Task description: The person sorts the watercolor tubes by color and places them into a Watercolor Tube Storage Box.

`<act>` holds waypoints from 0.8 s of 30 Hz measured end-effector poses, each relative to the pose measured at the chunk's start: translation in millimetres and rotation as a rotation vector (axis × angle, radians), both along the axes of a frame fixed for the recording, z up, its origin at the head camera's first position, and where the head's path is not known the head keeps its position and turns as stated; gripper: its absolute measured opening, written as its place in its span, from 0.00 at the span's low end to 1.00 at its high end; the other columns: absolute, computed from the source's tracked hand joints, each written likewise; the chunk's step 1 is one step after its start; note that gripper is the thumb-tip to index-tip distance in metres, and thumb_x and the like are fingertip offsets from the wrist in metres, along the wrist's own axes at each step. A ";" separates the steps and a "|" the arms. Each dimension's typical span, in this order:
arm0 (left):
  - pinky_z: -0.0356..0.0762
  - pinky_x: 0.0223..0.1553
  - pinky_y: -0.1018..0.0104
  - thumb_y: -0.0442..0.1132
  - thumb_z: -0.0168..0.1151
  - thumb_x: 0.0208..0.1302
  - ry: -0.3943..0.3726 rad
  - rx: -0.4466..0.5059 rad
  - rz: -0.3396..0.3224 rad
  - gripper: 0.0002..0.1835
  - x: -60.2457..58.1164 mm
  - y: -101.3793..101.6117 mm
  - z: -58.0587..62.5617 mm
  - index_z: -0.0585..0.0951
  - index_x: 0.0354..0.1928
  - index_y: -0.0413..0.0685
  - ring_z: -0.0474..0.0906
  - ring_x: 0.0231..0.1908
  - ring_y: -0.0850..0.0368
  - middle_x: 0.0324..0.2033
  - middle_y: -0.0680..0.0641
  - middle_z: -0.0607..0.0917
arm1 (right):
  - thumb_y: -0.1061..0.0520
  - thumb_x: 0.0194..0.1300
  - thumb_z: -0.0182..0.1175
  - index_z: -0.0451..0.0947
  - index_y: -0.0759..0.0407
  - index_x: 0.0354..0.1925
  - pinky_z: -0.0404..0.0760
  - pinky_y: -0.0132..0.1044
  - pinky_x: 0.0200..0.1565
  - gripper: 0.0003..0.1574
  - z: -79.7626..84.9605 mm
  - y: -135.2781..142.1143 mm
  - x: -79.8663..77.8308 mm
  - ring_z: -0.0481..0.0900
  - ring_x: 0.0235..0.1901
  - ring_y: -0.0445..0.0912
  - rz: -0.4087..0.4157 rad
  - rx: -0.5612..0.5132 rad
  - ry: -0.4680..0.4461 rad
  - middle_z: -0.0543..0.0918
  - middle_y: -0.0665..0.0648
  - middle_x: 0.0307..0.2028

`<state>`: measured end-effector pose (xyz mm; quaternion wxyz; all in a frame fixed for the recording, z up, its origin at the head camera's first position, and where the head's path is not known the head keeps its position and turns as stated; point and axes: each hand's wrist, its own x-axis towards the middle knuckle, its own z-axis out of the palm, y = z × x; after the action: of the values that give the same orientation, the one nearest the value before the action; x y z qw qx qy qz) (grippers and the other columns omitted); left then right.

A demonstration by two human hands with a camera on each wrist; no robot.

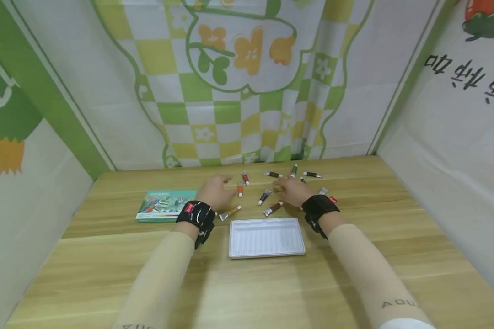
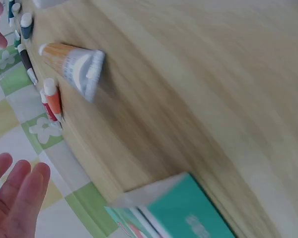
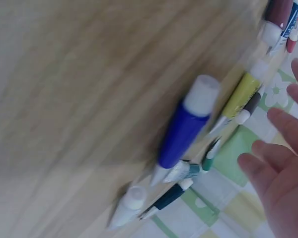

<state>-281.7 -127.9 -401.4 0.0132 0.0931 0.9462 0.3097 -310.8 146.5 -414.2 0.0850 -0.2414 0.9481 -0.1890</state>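
Observation:
My left hand (image 1: 216,194) hovers over the table with its fingers spread and holds nothing. Nearest to it are an ochre paint tube (image 1: 230,213), an orange paint tube (image 1: 240,189) and a red paint tube (image 1: 245,177). Loosely bent fingers of my right hand (image 1: 292,191) hang among more small tubes, gripping none. A brown paint tube (image 1: 273,209) and a dark blue one (image 1: 265,197) lie to its left. In the right wrist view, a violet-blue paint tube (image 3: 184,131) and a yellow paint tube (image 3: 241,96) lie beside that hand.
In front of the tubes lies a white ridged tray (image 1: 267,240). A teal printed box (image 1: 166,205) is left of my left hand. Toward the back are a green tube (image 1: 294,171) and a black tube (image 1: 313,175), close to the checked curtain (image 1: 230,114).

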 end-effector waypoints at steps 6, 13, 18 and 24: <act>0.80 0.49 0.49 0.43 0.68 0.67 -0.008 0.040 -0.061 0.26 6.1 -11.9 -2.4 0.80 0.63 0.39 0.81 0.47 0.43 0.55 0.35 0.82 | 0.60 0.74 0.60 0.78 0.65 0.64 0.79 0.49 0.51 0.23 0.7 10.5 1.9 0.82 0.51 0.57 -0.026 -0.078 0.011 0.80 0.67 0.61; 0.79 0.50 0.52 0.44 0.78 0.55 -0.186 0.085 -0.155 0.33 21.8 -14.9 -2.0 0.81 0.62 0.39 0.79 0.51 0.43 0.56 0.34 0.80 | 0.66 0.70 0.59 0.81 0.69 0.59 0.80 0.54 0.53 0.21 4.9 35.8 -0.5 0.81 0.53 0.62 -0.163 -0.072 0.060 0.83 0.70 0.54; 0.76 0.57 0.46 0.46 0.86 0.43 -0.234 -0.037 -0.252 0.51 42.9 -14.8 -6.6 0.73 0.70 0.38 0.76 0.58 0.38 0.62 0.31 0.76 | 0.62 0.71 0.59 0.78 0.74 0.59 0.80 0.53 0.48 0.23 10.7 62.1 1.7 0.81 0.47 0.63 -0.336 -0.074 -0.002 0.82 0.73 0.51; 0.79 0.52 0.46 0.47 0.90 0.32 -0.240 -0.124 -0.258 0.65 61.1 -11.8 -12.2 0.64 0.76 0.39 0.73 0.51 0.41 0.62 0.26 0.67 | 0.49 0.69 0.63 0.76 0.76 0.57 0.77 0.56 0.54 0.32 7.9 84.0 -6.9 0.81 0.49 0.65 -0.422 -0.032 -0.066 0.81 0.74 0.55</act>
<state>-220.6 -139.7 -413.5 0.1713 0.1749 0.9354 0.2552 -317.7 230.5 -406.3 0.0705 -0.0325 0.9711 -0.2255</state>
